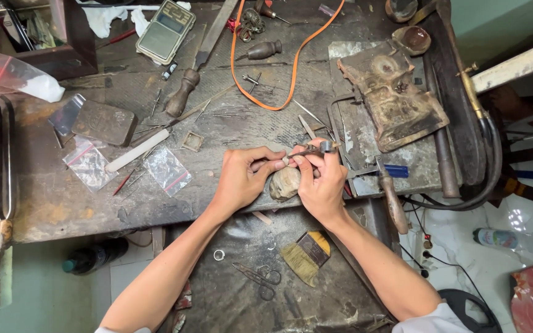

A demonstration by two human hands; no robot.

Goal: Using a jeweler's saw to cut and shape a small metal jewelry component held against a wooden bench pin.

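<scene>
At the workbench's (63, 203) near edge, the left hand (242, 179) pinches a small metal piece (286, 160) on the worn wooden bench pin (285, 183) while the right hand (322, 185) grips a small tool (316, 149); steady, braced strokes seem best.
</scene>
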